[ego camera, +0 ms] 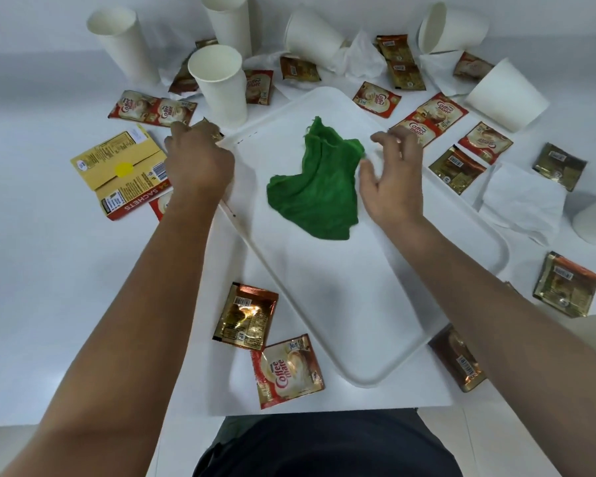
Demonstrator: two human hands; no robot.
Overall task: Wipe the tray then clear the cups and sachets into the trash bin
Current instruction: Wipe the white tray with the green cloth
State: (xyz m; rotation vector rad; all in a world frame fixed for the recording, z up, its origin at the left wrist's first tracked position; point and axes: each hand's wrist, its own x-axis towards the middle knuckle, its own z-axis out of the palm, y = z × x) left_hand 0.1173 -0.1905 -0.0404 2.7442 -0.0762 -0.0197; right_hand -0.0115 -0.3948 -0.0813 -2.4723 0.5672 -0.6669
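Note:
A white tray (341,304) lies slantwise in front of me on the white table. A crumpled green cloth (319,187) rests on its far half. My left hand (197,160) has its fingers curled over the tray's far left rim and grips it. To the right of the cloth, my right hand (393,173) hovers with its fingers spread and relaxed, the thumb near the cloth's edge. Several white paper cups stand or lie around the tray, one upright (221,84) just beyond my left hand. Coffee sachets are scattered all round, two (245,315) (288,370) near the tray's front left.
A flattened yellow sachet box (124,170) lies left of my left hand. White napkins lie at the right (523,201) and at the back (358,56). Cups lie tipped over at the back (313,32) and back right (506,94). The table's front edge is near my body.

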